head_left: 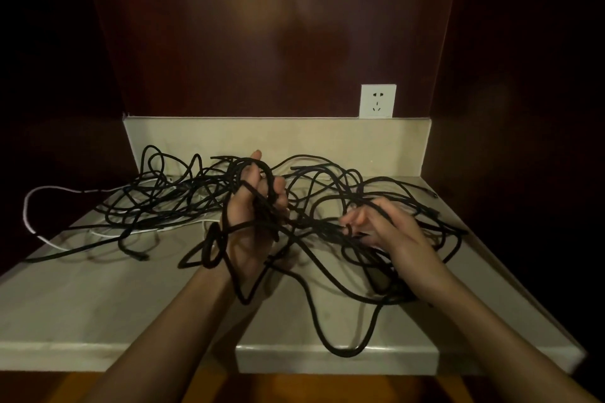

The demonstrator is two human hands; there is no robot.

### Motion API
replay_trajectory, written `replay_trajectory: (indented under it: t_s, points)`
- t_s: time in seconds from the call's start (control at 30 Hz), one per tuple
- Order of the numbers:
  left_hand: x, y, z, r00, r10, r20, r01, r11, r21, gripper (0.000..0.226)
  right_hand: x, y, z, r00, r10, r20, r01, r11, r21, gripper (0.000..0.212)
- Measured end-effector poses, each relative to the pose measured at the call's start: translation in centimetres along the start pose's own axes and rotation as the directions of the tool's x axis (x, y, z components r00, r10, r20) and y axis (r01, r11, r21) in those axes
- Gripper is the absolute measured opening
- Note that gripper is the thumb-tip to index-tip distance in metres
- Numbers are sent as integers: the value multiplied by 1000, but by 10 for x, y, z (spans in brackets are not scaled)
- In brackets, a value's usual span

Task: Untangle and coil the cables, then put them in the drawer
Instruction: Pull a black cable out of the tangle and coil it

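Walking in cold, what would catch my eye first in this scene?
First, the sprawling tangle of black cables covering the pale countertop, with a white cable looping off at its left edge. In the middle, the left hand is raised with black cable wound around it, while the right hand picks at strands. A white wall socket stands out behind.
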State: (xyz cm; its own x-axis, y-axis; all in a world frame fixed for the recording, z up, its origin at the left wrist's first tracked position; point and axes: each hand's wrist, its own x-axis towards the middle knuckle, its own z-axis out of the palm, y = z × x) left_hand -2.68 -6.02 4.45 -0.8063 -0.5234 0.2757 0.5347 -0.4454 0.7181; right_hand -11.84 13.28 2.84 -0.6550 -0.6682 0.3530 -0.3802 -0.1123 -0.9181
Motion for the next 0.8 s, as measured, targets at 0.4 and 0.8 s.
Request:
replay_trajectory:
  t_s: [0.4,0.8]
  points:
    - [-4,-4,14,978,167,129,-205,894,398,35,21,-47,39,894,-449,5,391,773,-499,51]
    - [8,9,14,989,76,127,-140,770,622,35,57,-35,69,937,137,321,-205,960,191,21]
